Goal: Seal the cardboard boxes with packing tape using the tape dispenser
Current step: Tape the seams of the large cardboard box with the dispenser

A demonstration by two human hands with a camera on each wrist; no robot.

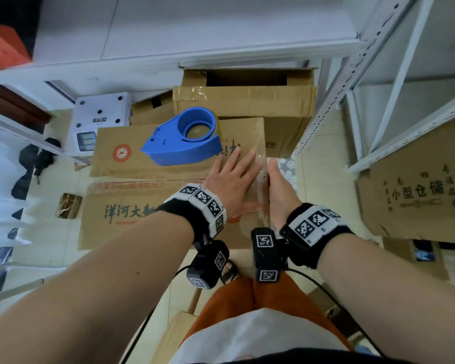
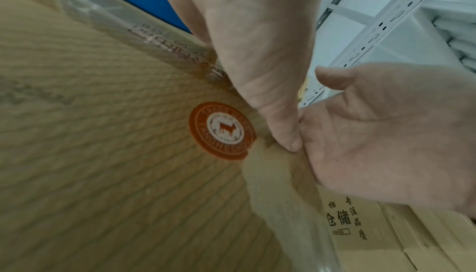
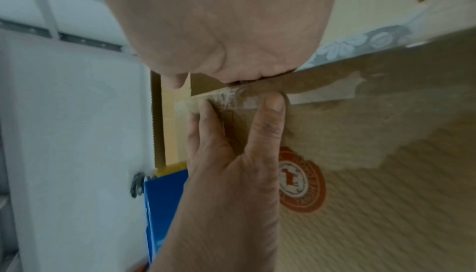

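Head view looks down on a cream tiled floor between white metal shelves. Flat brown cardboard box lies there, the blue tape dispenser resting on its top. Left hand presses flat, fingers straight, on clear tape at the box's right edge. Right hand lies straight-fingered against that edge. A white scale sits beyond.

Pale cream tiled floor, white slotted metal shelving at right, white shelf board far, white platform scale left, soft even light.
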